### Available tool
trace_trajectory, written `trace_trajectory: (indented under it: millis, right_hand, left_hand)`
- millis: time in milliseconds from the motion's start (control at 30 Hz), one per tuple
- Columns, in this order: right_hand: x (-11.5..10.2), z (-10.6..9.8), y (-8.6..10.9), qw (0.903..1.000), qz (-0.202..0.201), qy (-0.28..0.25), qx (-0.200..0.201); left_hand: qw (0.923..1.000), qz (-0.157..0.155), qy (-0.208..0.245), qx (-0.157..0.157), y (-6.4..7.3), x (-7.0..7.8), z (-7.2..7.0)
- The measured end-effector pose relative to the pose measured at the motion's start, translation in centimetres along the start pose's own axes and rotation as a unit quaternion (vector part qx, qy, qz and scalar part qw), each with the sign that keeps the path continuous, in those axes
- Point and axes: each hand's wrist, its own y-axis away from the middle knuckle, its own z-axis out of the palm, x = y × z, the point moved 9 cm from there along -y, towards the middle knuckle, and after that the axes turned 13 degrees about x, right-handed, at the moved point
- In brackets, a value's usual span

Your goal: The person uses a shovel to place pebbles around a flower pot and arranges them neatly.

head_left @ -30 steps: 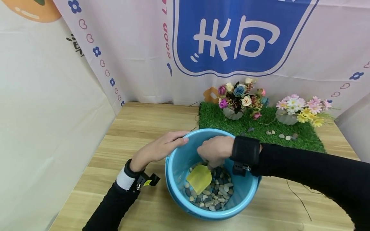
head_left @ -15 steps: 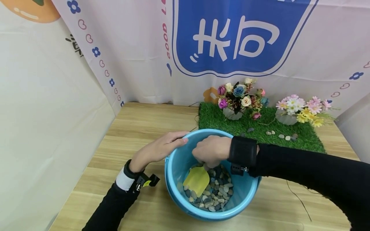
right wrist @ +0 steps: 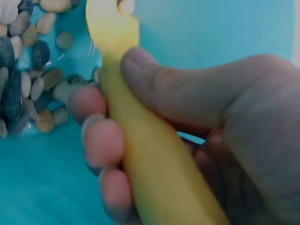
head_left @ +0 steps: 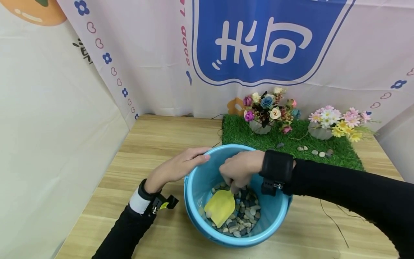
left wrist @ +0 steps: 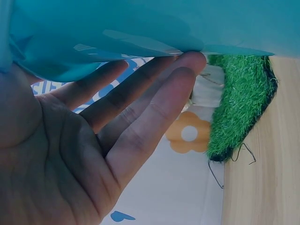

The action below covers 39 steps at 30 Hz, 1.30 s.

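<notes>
A light-blue bucket (head_left: 272, 226) stands on the table with a bed of grey, tan and dark pebbles (head_left: 237, 223) on its bottom. Inside it, my right hand (head_left: 240, 168) grips the handle of a yellow shovel (head_left: 220, 208), thumb along the top and fingers curled beneath. The shovel's blade lies among the pebbles toward the bucket's left side. In the right wrist view the handle (right wrist: 154, 159) runs through the fist. My left hand (head_left: 179, 164) rests at the bucket's left rim, with its fingers (left wrist: 150, 112) extended along the outside.
Behind the bucket lies a green turf mat (head_left: 236, 129) bearing a pot of mixed roses (head_left: 268, 109) and a pot of pink, white and yellow flowers (head_left: 336, 122). Several loose pebbles (head_left: 321, 154) lie on the mat. Thin dark strands (head_left: 334, 225) lie on the wooden table at right.
My right hand dips left with the shovel, then comes back slightly right; the blade now sits a little lower and further left among the pebbles. My left hand stays at the rim.
</notes>
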Motion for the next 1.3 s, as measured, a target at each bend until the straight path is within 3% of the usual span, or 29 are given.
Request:
trace_trajectory:
  millis: [533, 933, 1167, 1300]
  right_hand:
    - [2.1, 3.6, -2.0, 0.9967, -0.056, -0.046, -0.037]
    - [-0.1, 0.0, 0.6, 0.9945, -0.077, -0.069, -0.016]
    - [1.3, 0.8, 0.1, 0.992, -0.1, -0.07, -0.032]
    - [0.5, -0.3, 1.0, 0.9894, -0.113, -0.086, -0.032]
  left_hand:
    - [0.9999, 0.011, -0.003, 0.001, 0.0, 0.2, -0.1]
    - [0.9999, 0.01, 0.0, -0.001, -0.1, 0.2, -0.1]
    - [1.0, 0.007, -0.006, -0.003, -0.1, 0.2, 0.0]
    - [0.9999, 0.009, -0.003, -0.005, -0.1, 0.2, 0.0]
